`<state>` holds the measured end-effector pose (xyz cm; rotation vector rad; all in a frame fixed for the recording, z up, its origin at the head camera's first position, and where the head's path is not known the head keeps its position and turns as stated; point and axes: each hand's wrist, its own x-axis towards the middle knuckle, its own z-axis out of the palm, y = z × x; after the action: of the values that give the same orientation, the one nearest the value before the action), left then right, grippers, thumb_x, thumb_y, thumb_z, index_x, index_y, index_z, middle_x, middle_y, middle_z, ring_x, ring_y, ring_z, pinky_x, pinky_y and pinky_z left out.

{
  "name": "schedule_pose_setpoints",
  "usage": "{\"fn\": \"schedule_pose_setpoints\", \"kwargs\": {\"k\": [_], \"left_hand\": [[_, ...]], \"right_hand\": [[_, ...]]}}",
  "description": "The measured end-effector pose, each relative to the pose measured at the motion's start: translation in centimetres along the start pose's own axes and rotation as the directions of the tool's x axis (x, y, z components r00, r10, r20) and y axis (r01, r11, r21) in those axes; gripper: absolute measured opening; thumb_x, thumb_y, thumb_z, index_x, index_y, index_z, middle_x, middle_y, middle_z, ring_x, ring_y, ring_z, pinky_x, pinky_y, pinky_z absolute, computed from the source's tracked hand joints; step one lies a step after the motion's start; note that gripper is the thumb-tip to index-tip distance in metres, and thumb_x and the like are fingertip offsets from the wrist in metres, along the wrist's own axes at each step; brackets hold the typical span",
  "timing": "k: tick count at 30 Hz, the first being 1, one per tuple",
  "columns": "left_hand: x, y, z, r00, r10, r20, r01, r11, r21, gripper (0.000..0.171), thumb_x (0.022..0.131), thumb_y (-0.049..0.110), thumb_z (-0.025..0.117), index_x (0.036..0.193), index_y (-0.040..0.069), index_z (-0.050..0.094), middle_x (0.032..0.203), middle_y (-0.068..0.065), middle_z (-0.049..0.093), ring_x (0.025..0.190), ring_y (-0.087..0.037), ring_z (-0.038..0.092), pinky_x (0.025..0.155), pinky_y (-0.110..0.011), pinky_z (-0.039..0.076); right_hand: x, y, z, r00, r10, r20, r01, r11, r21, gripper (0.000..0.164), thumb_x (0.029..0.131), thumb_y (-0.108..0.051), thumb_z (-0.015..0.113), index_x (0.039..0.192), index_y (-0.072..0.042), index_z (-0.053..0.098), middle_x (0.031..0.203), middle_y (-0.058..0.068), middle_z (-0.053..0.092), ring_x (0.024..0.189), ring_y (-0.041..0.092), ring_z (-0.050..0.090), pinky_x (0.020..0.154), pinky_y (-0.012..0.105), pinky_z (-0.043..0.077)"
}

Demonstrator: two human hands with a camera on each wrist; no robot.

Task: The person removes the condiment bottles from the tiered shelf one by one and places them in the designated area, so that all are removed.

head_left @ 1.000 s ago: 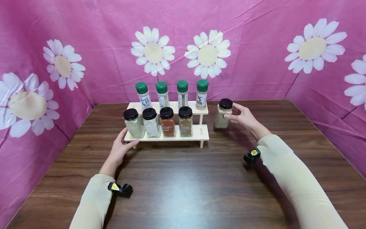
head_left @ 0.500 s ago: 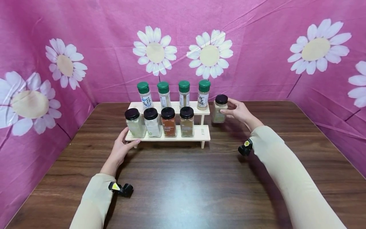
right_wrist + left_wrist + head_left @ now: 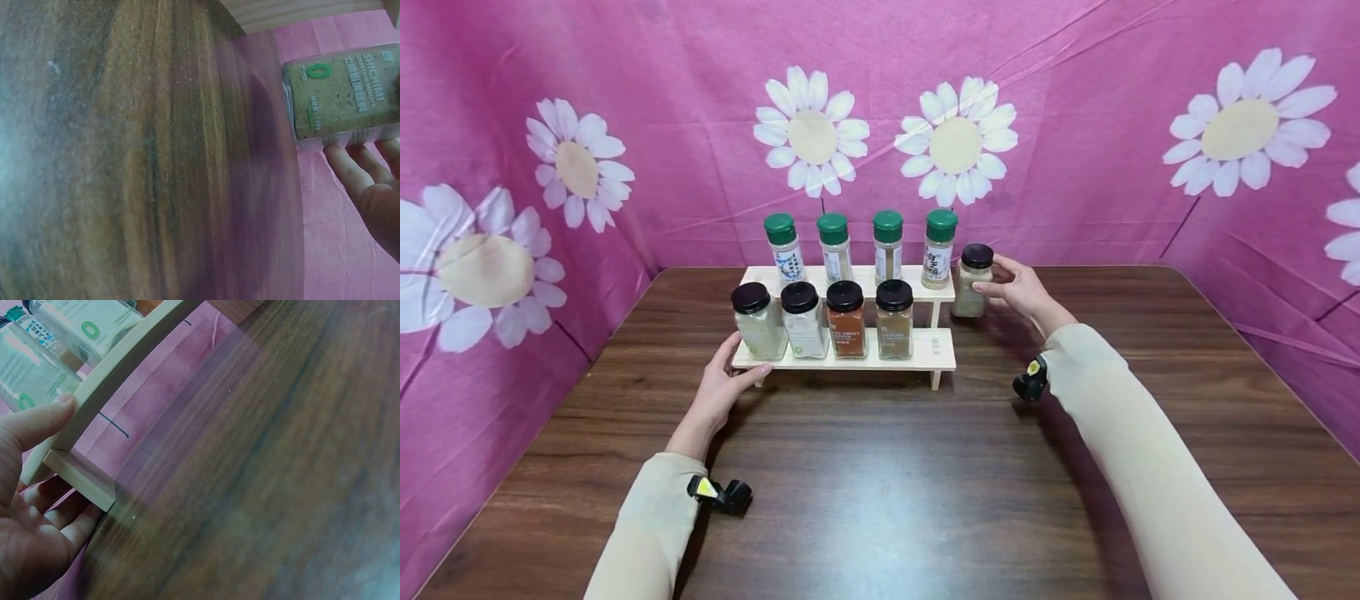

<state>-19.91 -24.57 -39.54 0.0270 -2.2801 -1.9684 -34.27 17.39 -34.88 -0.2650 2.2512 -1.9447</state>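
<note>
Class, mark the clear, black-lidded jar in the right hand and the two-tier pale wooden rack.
Clear, black-lidded jar (image 3: 967, 295): head view, front of its body.
Two-tier pale wooden rack (image 3: 927, 355): head view, bare right end of lower shelf.

The rack (image 3: 925, 350) is looking cream, the jars (image 3: 969, 298) are wearing black lids (image 3: 977, 255), the bottles (image 3: 937, 263) green ones. Pink cloth (image 3: 880, 37) is showing white daisies (image 3: 956, 145); dark grain is streaking the brown bench (image 3: 865, 467).

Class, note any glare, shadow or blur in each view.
Head: pale glare on the table, low centre, a dark shadow beside the right sleeve; left wrist: the table softly blurred, glare at lower right; right wrist: glare at left, lettering on the jar readable.
</note>
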Motion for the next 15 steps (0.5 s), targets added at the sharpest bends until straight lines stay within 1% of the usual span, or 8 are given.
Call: {"fn": "schedule_pose_setpoints", "kwargs": {"k": [2, 4, 7, 8, 11, 13, 15], "left_hand": [[0.01, 0.0, -0.01, 1.0, -0.001, 0.0, 0.001, 1.0, 0.001, 0.072, 0.076, 0.0, 0.062, 0.136, 0.005, 0.021, 0.13, -0.015, 0.033, 0.104, -0.01, 0.04, 0.082, -0.018, 0.031], [-0.02, 0.0, -0.03, 1.0, -0.002, 0.0, 0.002, 1.0, 0.004, 0.073, 0.076, 0.001, 0.062, 0.136, 0.004, 0.021, 0.129, -0.015, 0.033, 0.104, -0.009, 0.039, 0.082, -0.018, 0.031], [-0.06, -0.02, -0.05, 1.0, 0.0, -0.003, 0.0, 1.0, 0.007, 0.073, 0.076, 0.001, 0.063, 0.135, 0.005, 0.021, 0.128, -0.016, 0.035, 0.102, -0.008, 0.041, 0.081, -0.018, 0.032], [-0.08, -0.03, -0.05, 1.0, 0.001, -0.004, -0.001, 1.0, 0.008, 0.072, 0.076, 0.001, 0.063, 0.135, 0.005, 0.022, 0.127, -0.016, 0.036, 0.101, -0.008, 0.041, 0.081, -0.018, 0.032], [-0.12, 0.02, -0.03, 1.0, 0.007, -0.007, -0.007, 1.0, 0.007, 0.072, 0.076, 0.0, 0.063, 0.135, 0.005, 0.023, 0.125, -0.016, 0.038, 0.099, -0.007, 0.043, 0.079, -0.018, 0.034], [-0.08, 0.03, -0.03, 1.0, 0.009, -0.005, -0.009, 1.0, 0.005, 0.072, 0.076, 0.0, 0.063, 0.135, 0.005, 0.023, 0.125, -0.016, 0.038, 0.1, -0.008, 0.042, 0.079, -0.017, 0.034], [-0.01, 0.04, -0.02, 1.0, 0.011, -0.001, -0.011, 1.0, 0.004, 0.072, 0.076, 0.0, 0.063, 0.135, 0.005, 0.023, 0.126, -0.016, 0.037, 0.1, -0.008, 0.042, 0.079, -0.017, 0.034]], "right_hand": [[0.23, 0.22, 0.1, 1.0, 0.0, -0.009, 0.0, 1.0, 0.016, 0.072, 0.072, -0.012, 0.07, 0.134, -0.011, 0.032, 0.12, 0.013, 0.048, 0.092, 0.011, 0.053, 0.082, 0.038, 0.04], [0.34, 0.35, 0.25, 1.0, -0.003, 0.0, 0.003, 0.999, 0.044, 0.072, 0.073, -0.009, 0.069, 0.134, -0.01, 0.031, 0.117, 0.012, 0.05, 0.09, 0.012, 0.053, 0.082, 0.04, 0.039], [0.64, 0.69, 0.4, 0.999, 0.032, -0.026, -0.03, 0.998, 0.059, 0.072, 0.072, -0.01, 0.07, 0.133, -0.013, 0.034, 0.109, 0.004, 0.055, 0.088, 0.009, 0.054, 0.083, 0.041, 0.038], [0.65, 0.71, 0.42, 0.999, 0.038, -0.02, -0.037, 0.998, 0.059, 0.072, 0.072, -0.011, 0.07, 0.134, -0.013, 0.032, 0.11, 0.003, 0.054, 0.088, 0.009, 0.054, 0.083, 0.041, 0.038], [0.66, 0.61, 0.53, 0.997, 0.068, -0.029, -0.066, 0.996, 0.055, 0.072, 0.073, -0.01, 0.069, 0.135, -0.015, 0.031, 0.118, 0.008, 0.051, 0.091, 0.01, 0.053, 0.085, 0.041, 0.037], [0.68, 0.49, 0.62, 0.997, 0.075, -0.024, -0.073, 0.996, 0.056, 0.072, 0.075, -0.008, 0.067, 0.136, -0.013, 0.028, 0.124, 0.014, 0.044, 0.093, 0.012, 0.052, 0.086, 0.042, 0.036], [0.71, 0.43, 0.7, 0.996, 0.079, -0.029, -0.077, 0.995, 0.056, 0.071, 0.076, -0.006, 0.065, 0.136, -0.012, 0.027, 0.127, 0.017, 0.04, 0.094, 0.013, 0.051, 0.086, 0.042, 0.036]]}}
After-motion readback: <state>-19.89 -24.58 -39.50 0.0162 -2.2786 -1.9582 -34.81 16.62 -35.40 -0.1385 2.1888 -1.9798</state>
